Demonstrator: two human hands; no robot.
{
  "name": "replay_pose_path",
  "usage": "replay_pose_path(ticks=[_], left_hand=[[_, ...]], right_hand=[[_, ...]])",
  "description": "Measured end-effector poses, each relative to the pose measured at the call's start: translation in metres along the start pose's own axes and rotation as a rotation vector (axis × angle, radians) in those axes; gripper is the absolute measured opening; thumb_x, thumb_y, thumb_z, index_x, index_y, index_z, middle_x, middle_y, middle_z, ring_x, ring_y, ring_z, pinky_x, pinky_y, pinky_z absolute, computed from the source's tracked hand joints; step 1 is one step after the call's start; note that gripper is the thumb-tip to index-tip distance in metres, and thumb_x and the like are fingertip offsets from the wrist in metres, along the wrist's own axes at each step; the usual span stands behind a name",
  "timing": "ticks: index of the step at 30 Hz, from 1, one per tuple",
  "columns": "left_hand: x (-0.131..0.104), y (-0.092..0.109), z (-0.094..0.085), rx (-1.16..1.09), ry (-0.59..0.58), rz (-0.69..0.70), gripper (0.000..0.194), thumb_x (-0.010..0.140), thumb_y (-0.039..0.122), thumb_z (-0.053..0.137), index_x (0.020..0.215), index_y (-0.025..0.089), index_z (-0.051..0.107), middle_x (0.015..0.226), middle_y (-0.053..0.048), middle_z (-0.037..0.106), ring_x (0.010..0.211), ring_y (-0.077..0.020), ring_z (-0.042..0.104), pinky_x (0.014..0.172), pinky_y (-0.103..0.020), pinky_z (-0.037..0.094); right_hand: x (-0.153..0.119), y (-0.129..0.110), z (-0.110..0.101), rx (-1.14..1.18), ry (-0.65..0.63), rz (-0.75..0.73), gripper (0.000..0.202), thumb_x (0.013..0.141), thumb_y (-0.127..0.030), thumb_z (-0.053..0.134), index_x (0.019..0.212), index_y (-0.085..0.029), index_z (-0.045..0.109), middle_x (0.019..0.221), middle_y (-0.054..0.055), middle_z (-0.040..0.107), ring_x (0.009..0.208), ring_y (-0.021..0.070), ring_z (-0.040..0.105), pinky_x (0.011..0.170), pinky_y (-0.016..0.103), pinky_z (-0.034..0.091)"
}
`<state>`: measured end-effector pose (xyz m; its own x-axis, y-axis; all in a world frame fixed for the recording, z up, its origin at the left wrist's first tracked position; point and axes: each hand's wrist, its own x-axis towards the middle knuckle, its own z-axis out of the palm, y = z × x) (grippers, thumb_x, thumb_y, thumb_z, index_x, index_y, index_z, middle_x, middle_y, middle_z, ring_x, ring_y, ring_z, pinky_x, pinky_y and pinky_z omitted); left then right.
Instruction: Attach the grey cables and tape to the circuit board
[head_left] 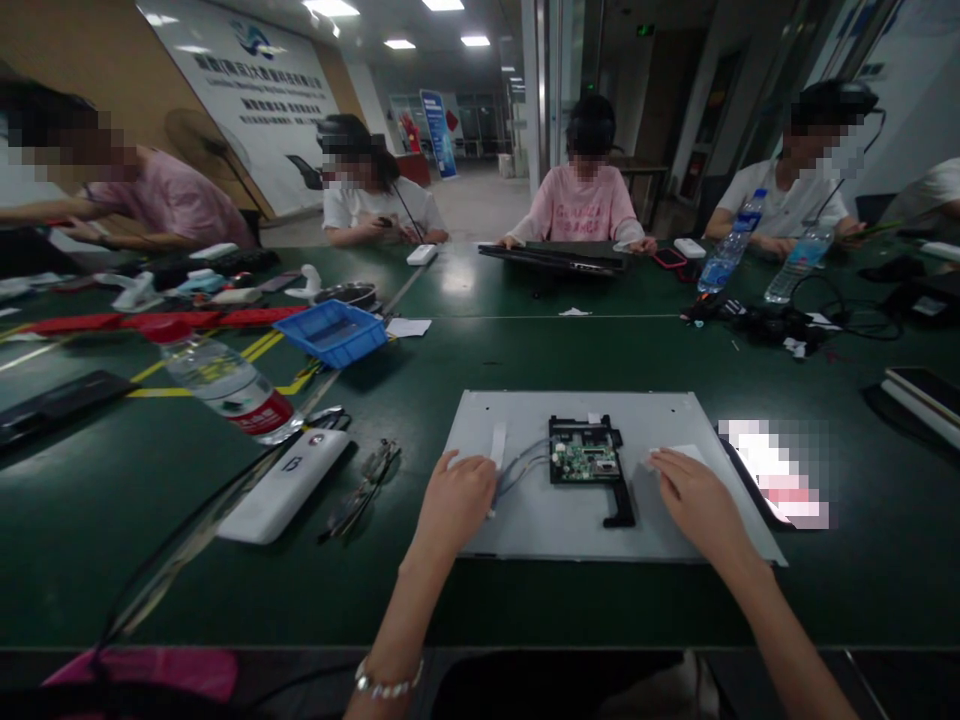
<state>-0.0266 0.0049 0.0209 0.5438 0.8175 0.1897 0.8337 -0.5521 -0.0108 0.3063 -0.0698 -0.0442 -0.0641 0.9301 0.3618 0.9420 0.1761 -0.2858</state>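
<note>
A flat grey panel (525,535) lies on the table in front of me. On its middle sits a green circuit board (585,458) in a black plastic frame (621,500), with thin grey cables (523,465) running left from it. My left hand (461,495) rests on the panel's left side, fingers curled by the cable ends and a white strip (499,440); what they grip is hidden. On the right side, my right hand (694,500) lies with its fingers stretched out over a white label-like piece (684,455), touching the panel.
Left of the panel are eyeglasses (364,490), a white power bank (289,485), a leaning water bottle (225,385) and a blue tray (334,335). A phone (780,475) lies at the panel's right edge. Across the table (495,350) several people sit, one holding a dark flat panel (551,260).
</note>
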Motion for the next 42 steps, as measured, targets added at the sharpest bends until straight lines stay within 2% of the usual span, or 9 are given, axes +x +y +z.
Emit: replay_pose_path(ticks=[4,8,13,17,20,24,33,39,42], left_hand=[[0.006,0.007,-0.009,-0.005,0.025,0.001,0.021,0.090,0.021,0.042,0.085,0.018,0.063,0.088,-0.006,0.069,0.085,-0.0222,0.064,0.098,-0.047,0.033],[0.040,0.032,-0.015,-0.082,0.049,0.126,0.021,0.091,0.018,0.042,0.099,0.018,0.061,0.097,-0.007,0.068,0.092,-0.0220,0.062,0.093,-0.042,0.039],[0.102,0.073,0.006,-0.221,0.005,0.319,0.032,0.089,0.014,0.043,0.120,0.018,0.052,0.108,-0.007,0.065,0.099,-0.0190,0.060,0.087,-0.031,0.044],[0.130,0.087,0.028,-0.166,-0.114,0.294,0.032,0.090,0.019,0.045,0.120,0.017,0.051,0.098,-0.009,0.068,0.090,-0.0209,0.064,0.080,-0.030,0.048],[0.136,0.089,0.039,-0.144,-0.143,0.270,0.025,0.090,0.023,0.046,0.112,0.017,0.057,0.090,-0.009,0.069,0.084,-0.0216,0.065,0.076,-0.030,0.049],[0.138,0.088,0.047,-0.128,-0.139,0.248,0.022,0.090,0.017,0.043,0.103,0.018,0.061,0.087,-0.009,0.069,0.082,-0.0207,0.066,0.076,-0.030,0.049],[0.163,0.083,0.038,-0.116,-0.073,0.195,0.030,0.088,0.010,0.041,0.111,0.018,0.058,0.101,-0.011,0.067,0.095,-0.0212,0.063,0.082,-0.031,0.047],[0.166,0.085,0.047,-0.128,-0.127,0.207,0.019,0.084,0.009,0.049,0.088,0.015,0.066,0.086,-0.013,0.069,0.088,-0.0230,0.065,0.081,-0.032,0.048],[0.164,0.085,0.049,-0.152,-0.130,0.191,0.021,0.087,0.015,0.046,0.086,0.014,0.068,0.085,-0.013,0.069,0.087,-0.0231,0.066,0.081,-0.032,0.048]], right_hand=[[0.016,-0.017,-0.010,0.133,-0.016,-0.053,0.035,0.086,-0.018,0.040,0.114,-0.018,0.060,0.118,0.007,0.061,0.112,0.0204,0.055,0.099,0.041,0.043],[0.037,-0.037,-0.010,0.267,-0.074,-0.191,0.029,0.087,-0.025,0.046,0.112,-0.023,0.061,0.120,0.005,0.060,0.111,0.0199,0.054,0.097,0.040,0.044],[0.042,-0.048,-0.001,0.290,-0.126,-0.231,0.025,0.086,-0.021,0.049,0.107,-0.022,0.062,0.113,0.005,0.062,0.104,0.0194,0.057,0.093,0.039,0.046],[0.037,-0.049,0.001,0.281,-0.132,-0.228,0.029,0.086,-0.017,0.048,0.112,-0.021,0.059,0.114,0.006,0.062,0.103,0.0201,0.056,0.092,0.039,0.047],[0.035,-0.051,0.001,0.269,-0.116,-0.225,0.032,0.086,-0.016,0.047,0.115,-0.022,0.058,0.115,0.006,0.061,0.105,0.0205,0.055,0.094,0.040,0.046],[0.034,-0.050,0.002,0.274,-0.105,-0.224,0.033,0.086,-0.016,0.047,0.116,-0.023,0.058,0.115,0.006,0.061,0.105,0.0206,0.056,0.093,0.040,0.047],[0.034,-0.049,0.002,0.277,-0.100,-0.221,0.033,0.087,-0.016,0.045,0.116,-0.022,0.058,0.116,0.007,0.061,0.106,0.0205,0.055,0.094,0.040,0.046],[0.034,-0.050,0.001,0.283,-0.109,-0.216,0.034,0.087,-0.017,0.044,0.119,-0.022,0.056,0.119,0.006,0.059,0.108,0.0204,0.054,0.096,0.040,0.045],[0.034,-0.049,0.002,0.284,-0.113,-0.214,0.034,0.088,-0.017,0.044,0.119,-0.023,0.056,0.118,0.006,0.059,0.108,0.0206,0.054,0.095,0.040,0.045]])
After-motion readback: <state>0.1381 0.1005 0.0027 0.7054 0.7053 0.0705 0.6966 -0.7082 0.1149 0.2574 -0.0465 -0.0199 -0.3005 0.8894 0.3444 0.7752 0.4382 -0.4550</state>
